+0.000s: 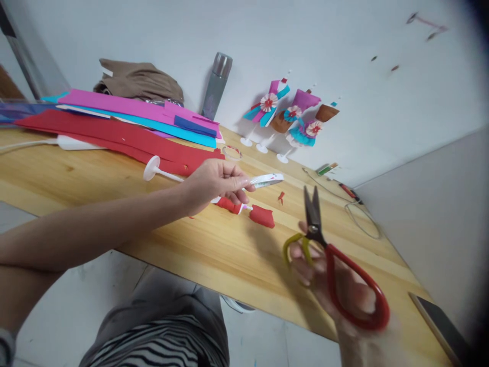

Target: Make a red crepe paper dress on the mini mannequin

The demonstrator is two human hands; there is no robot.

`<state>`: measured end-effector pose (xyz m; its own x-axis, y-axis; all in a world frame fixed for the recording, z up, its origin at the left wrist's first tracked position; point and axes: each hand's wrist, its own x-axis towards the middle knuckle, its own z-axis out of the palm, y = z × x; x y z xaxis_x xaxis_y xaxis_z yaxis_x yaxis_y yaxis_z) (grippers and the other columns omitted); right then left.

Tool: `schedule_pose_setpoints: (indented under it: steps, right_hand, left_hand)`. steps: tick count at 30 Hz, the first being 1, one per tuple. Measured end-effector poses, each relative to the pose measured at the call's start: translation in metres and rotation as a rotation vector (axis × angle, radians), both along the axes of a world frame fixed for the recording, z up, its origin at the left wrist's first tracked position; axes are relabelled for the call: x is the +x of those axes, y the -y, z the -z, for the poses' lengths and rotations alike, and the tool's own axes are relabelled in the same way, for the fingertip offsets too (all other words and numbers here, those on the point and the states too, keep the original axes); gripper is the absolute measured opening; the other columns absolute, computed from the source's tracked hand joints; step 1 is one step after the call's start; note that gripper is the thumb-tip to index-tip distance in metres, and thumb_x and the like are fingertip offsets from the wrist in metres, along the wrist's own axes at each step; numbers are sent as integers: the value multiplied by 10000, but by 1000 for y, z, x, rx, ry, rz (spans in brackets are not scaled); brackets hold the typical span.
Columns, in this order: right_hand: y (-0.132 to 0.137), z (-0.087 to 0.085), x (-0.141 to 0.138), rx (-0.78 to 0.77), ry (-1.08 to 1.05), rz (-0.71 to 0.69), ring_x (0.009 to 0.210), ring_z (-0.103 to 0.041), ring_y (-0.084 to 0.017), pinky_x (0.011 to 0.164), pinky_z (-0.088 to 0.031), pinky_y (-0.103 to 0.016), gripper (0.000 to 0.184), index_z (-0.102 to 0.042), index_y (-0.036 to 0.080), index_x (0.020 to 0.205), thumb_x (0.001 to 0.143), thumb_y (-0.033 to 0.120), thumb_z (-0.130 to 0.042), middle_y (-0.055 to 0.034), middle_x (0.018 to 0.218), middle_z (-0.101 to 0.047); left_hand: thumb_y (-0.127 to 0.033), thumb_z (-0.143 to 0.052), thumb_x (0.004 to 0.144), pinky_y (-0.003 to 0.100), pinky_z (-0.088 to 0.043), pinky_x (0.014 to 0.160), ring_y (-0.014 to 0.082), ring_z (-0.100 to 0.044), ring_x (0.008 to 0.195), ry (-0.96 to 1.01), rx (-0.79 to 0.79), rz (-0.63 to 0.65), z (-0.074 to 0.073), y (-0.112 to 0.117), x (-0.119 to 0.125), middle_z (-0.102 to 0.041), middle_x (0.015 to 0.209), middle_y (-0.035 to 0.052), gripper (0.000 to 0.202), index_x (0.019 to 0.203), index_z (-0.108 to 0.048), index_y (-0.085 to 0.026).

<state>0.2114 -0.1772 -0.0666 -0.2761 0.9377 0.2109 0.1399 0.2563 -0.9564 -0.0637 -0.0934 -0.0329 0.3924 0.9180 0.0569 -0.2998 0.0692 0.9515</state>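
Observation:
My left hand (217, 183) pinches a white looped strip (267, 179) with small printed marks, perhaps a roll of tape, above the wooden table. In my right hand (324, 280) is a pair of scissors (314, 227) with one red and one yellow handle; its blades point up and are slightly apart. Below my left hand lies a white stick with a round base (152, 168), its middle hidden by the hand. Red wrapping (229, 205) covers part of it. A red paper piece (262, 216) lies at its far end.
Long red sheets (126, 137) and pink sheets (126, 108) lie at the back left. A grey flask (217, 86) and several small paper figures on stands (268, 102) line the wall. A phone (439, 326) rests at the right edge. A cable (359, 216) curls nearby.

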Motion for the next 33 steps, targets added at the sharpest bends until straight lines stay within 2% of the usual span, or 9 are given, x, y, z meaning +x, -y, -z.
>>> schedule_pose_setpoints:
  steps: [2,5,7,11,15,24,28,33]
  right_hand:
    - [7,0,-24,-217,-196,-149,557,-471,-168,501,-390,-315,823,-707,308,1112,544,897,-627,-58,817,-622]
    - [12,-3,-51,-452,-287,-205,592,-455,-182,554,-383,-325,728,-707,304,1010,574,882,-625,-54,787,-600]
    - [12,-5,-62,-525,-273,-216,604,-446,-183,580,-390,-331,689,-684,300,982,609,874,-608,-55,800,-598]
    - [6,-8,-71,-442,-233,-292,624,-483,-195,626,-438,-356,752,-646,278,1082,641,881,-565,-63,821,-601]
    - [-1,-9,-75,-335,-203,-296,642,-523,-208,651,-465,-363,723,-639,249,1120,724,844,-521,-62,792,-601]
    - [0,-6,-78,-394,-283,-321,585,-494,-195,588,-442,-344,638,-635,265,1124,757,779,-547,-39,718,-571]
    - [-1,-5,-78,-424,-276,-267,558,-450,-171,549,-409,-316,627,-626,282,1113,735,779,-576,-20,701,-532]
    - [-7,-4,-81,-352,-263,-218,507,-411,-147,509,-384,-313,622,-602,274,1110,752,780,-555,-25,747,-554]
  left_hand:
    - [-88,-636,858,176,-506,543,83,-636,521,-3,4,-3,0,1,0,-691,602,45,152,711,-670,-78]
    - [-107,-644,861,186,-508,541,87,-633,499,-16,31,-3,3,1,0,-693,595,51,136,736,-682,-74]
    - [-130,-644,866,197,-511,538,100,-645,509,-23,57,5,5,0,-1,-708,619,68,145,734,-677,-80]
    - [-154,-648,865,204,-519,549,107,-659,540,-32,78,13,8,1,-1,-729,666,85,160,719,-666,-91]
    - [-186,-688,848,191,-522,555,92,-646,527,-50,72,18,6,1,-1,-718,628,60,145,735,-678,-96]
    - [-204,-713,826,178,-520,549,85,-654,517,-57,78,6,7,-2,-2,-715,612,47,133,752,-681,-97]
    - [-232,-734,806,191,-529,561,96,-663,531,-51,69,11,9,-3,-2,-715,614,52,160,740,-666,-103]
    - [-221,-757,779,184,-534,570,84,-656,541,-53,62,54,12,-2,1,-714,622,43,174,700,-650,-107]
